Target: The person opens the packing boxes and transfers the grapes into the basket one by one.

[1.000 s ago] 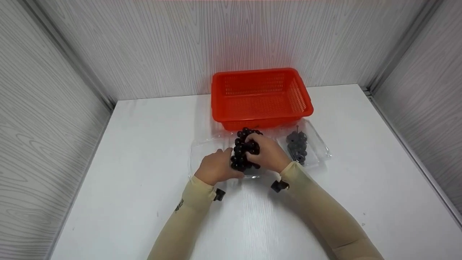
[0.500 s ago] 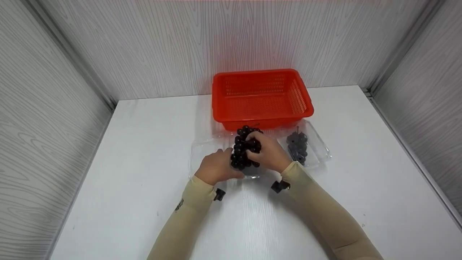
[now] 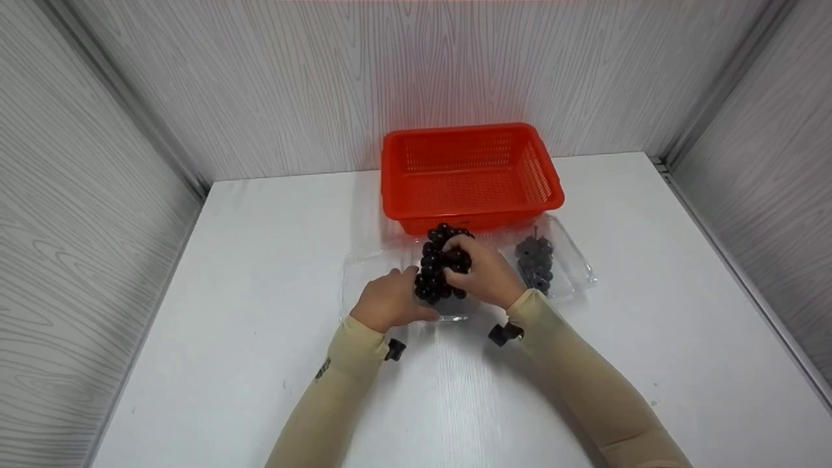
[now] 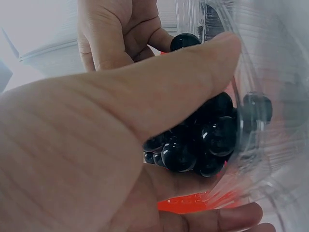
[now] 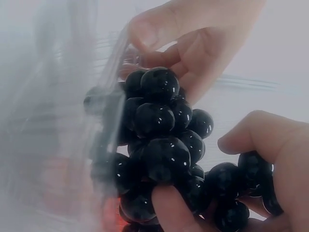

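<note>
Nearest to us, over the white bench point(image 3: 279, 260), are two beige sleeves point(image 3: 588, 383), with a small black device point(image 3: 504, 335) at each wrist. The left hand point(image 3: 390, 300) is at the near left side of the clear box point(image 3: 454, 318); its thumb and fingers are spread apart, and the thumb tip reaches the rim. How firmly they press, we cannot tell. The right hand point(image 3: 486, 273) pinches the dark grapes point(image 3: 431, 266) between thumb and fingers. We find this bunch at the box, just beside the left hand, with some berries seen through clear plastic; whether it touches the bottom, we cannot tell. To the right, a second bunch point(image 3: 535, 263) lies behind clear plastic. Farther stands the red basket point(image 3: 429, 225), before a pale wood-grain wall point(image 3: 305, 84).
</note>
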The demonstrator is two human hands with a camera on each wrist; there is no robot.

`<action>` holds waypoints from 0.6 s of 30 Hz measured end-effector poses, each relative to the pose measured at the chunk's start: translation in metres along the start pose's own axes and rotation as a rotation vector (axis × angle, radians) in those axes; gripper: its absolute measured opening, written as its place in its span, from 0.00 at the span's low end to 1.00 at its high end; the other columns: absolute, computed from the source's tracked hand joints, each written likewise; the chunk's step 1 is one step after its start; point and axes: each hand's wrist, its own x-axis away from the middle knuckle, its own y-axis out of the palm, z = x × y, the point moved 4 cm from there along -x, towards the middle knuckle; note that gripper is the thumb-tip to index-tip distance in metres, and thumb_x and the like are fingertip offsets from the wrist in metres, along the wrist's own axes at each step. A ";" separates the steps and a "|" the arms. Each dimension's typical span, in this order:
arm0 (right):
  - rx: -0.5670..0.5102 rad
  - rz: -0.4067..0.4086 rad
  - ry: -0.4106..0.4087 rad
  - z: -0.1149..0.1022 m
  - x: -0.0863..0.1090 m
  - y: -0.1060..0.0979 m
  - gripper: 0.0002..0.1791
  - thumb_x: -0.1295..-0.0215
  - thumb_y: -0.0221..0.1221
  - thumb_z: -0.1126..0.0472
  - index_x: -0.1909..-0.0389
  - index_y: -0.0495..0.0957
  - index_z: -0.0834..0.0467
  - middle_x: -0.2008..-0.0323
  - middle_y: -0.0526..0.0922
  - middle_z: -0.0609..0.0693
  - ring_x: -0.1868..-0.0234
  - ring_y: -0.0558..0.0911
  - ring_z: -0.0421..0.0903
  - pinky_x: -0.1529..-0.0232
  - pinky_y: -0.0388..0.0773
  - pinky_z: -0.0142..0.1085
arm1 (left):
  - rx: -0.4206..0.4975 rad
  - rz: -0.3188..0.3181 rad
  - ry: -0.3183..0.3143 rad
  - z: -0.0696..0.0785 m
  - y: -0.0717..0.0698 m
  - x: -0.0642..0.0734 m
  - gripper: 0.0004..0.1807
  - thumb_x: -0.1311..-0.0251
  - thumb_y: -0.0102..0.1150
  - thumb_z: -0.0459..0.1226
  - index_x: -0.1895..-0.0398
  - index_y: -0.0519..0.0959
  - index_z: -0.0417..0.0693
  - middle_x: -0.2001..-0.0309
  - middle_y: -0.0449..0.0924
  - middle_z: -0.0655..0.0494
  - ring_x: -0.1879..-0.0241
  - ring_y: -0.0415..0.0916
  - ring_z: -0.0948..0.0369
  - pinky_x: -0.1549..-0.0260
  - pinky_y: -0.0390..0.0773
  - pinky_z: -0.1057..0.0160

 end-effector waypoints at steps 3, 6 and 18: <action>-0.003 0.014 -0.008 -0.002 0.001 -0.003 0.17 0.35 0.67 0.61 0.46 0.78 0.54 0.48 0.83 0.52 0.48 0.80 0.50 0.41 0.80 0.49 | 0.007 -0.006 -0.008 0.000 0.000 0.000 0.42 0.50 0.79 0.52 0.32 0.73 0.50 0.51 0.82 0.50 0.54 0.78 0.49 0.53 0.81 0.47; 0.002 0.032 -0.030 -0.005 0.001 -0.007 0.18 0.35 0.67 0.61 0.46 0.78 0.55 0.48 0.84 0.52 0.47 0.81 0.50 0.39 0.78 0.50 | 0.021 -0.008 -0.018 0.000 -0.001 0.000 0.41 0.51 0.80 0.51 0.35 0.74 0.47 0.51 0.82 0.49 0.53 0.78 0.49 0.52 0.81 0.47; -0.050 0.126 -0.116 -0.019 0.008 -0.031 0.18 0.36 0.67 0.63 0.46 0.79 0.57 0.48 0.84 0.52 0.44 0.81 0.48 0.37 0.77 0.48 | 0.018 0.000 -0.064 -0.002 0.001 0.001 0.48 0.52 0.79 0.54 0.29 0.71 0.46 0.46 0.81 0.41 0.48 0.80 0.44 0.48 0.81 0.44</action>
